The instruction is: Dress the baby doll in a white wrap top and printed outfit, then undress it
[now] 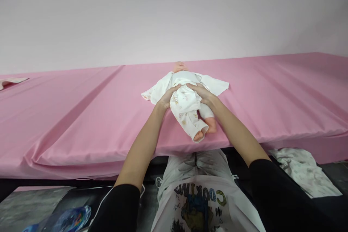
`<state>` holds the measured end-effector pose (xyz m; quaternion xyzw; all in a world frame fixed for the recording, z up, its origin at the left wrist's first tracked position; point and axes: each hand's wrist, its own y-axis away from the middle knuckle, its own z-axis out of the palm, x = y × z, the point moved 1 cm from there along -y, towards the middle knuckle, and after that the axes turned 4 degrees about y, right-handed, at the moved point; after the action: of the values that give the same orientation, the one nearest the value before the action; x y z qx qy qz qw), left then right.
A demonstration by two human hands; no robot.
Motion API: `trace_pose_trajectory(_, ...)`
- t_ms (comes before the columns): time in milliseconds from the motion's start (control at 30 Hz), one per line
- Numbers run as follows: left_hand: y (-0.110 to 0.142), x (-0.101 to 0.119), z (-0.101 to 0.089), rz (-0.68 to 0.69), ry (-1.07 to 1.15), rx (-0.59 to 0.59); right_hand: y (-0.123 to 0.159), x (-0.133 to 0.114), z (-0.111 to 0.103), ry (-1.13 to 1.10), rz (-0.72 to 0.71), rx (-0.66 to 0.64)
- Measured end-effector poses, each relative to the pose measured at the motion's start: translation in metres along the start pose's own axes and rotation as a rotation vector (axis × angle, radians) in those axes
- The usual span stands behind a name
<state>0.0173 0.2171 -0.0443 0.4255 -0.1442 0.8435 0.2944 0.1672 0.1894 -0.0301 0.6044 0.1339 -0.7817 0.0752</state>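
Observation:
A baby doll (180, 67) lies on its back on the pink padded table (81, 116), head away from me and feet toward the near edge. It wears a white top and white patterned trousers (187, 112). My left hand (166, 97) grips the trousers' waist on the doll's left side. My right hand (201, 93) clasps the waistband on the other side. One bare foot (211, 125) sticks out beside the trouser leg; the other foot (198, 136) shows at the leg's opening.
A pale cloth (12, 81) lies at the table's far left edge. Another white patterned garment (304, 174) rests below the table at right. A pink wall (174, 21) rises behind. A colourful object (67, 219) sits low left near my lap.

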Motion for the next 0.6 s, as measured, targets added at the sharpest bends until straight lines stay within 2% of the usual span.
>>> trace_pose_trajectory(67, -0.002, -0.001, 0.001, 0.007, 0.027, -0.014, 0.005, -0.003, 0.003, 0.048, 0.048, -0.14)
trace_pose_trajectory(133, -0.002, 0.0, 0.002, -0.016, 0.007, -0.02, 0.008, -0.006, 0.004, 0.101, 0.093, -0.199)
trace_pose_trajectory(233, 0.002, 0.002, 0.004, -0.025, -0.083, -0.017, 0.009, -0.008, 0.003, 0.093, 0.133, -0.129)
trace_pose_trajectory(333, 0.008, 0.005, 0.005, 0.012, -0.247, -0.036, 0.006, -0.008, 0.001, -0.025, 0.101, -0.059)
trace_pose_trajectory(433, 0.011, 0.006, 0.006, -0.035, -0.419, -0.069, 0.001, -0.007, -0.002, -0.145, 0.136, -0.016)
trace_pose_trajectory(600, 0.008, 0.006, 0.001, -0.039, -0.459, 0.052, -0.004, -0.003, -0.008, -0.263, 0.169, 0.003)
